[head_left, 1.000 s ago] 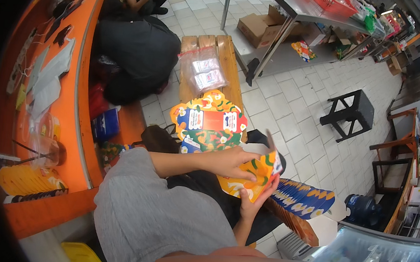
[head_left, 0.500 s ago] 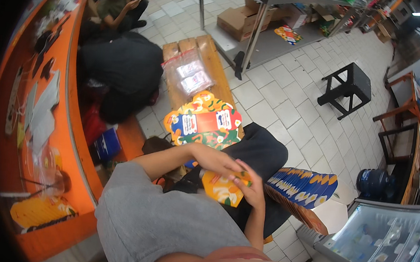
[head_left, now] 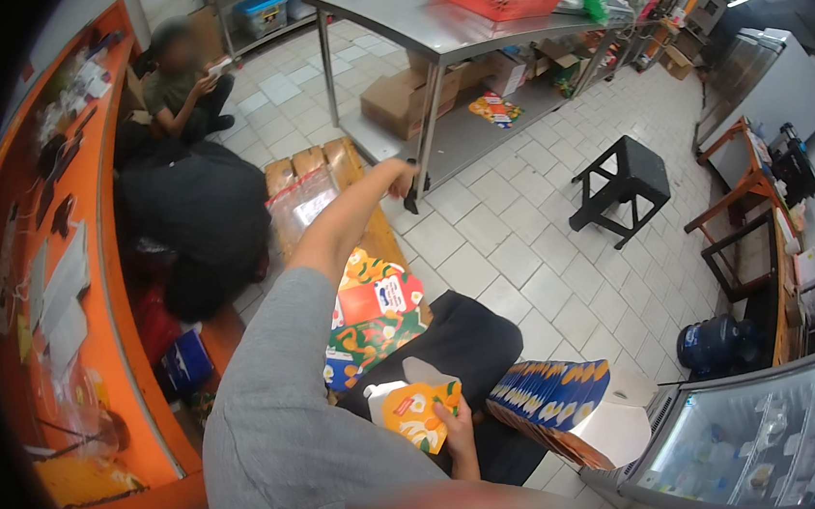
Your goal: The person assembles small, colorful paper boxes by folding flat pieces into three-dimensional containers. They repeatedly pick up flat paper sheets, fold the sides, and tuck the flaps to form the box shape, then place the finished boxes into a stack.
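Observation:
My right hand [head_left: 458, 432] grips an orange printed cardboard carton [head_left: 413, 412] by its right edge, low over my dark-trousered lap. A white flap and a grey flap show at the carton's left and upper sides. My left arm reaches far forward across the wooden bench [head_left: 385, 238]. At its end, my left hand [head_left: 401, 180] is bent downward near the table leg and a small black object [head_left: 415, 195]; its fingers are too unclear to read. Colourful flat printed cardboard sheets [head_left: 378, 315] lie on the bench, partly behind my arm. Beyond them is a clear plastic bag [head_left: 300, 204] with a red edge.
A row of nested blue printed cartons [head_left: 550, 395] stands at my right, before a glass-topped freezer [head_left: 751, 430]. A black stool [head_left: 625, 181] stands on the tiled floor. The steel table [head_left: 400, 11] is ahead, an orange counter [head_left: 141, 367] at left. Another person [head_left: 180, 89] crouches far left.
My left hand has left the carton and stretched forward over the bench. The right hand keeps the carton alone. The view has shifted, showing more of the steel table.

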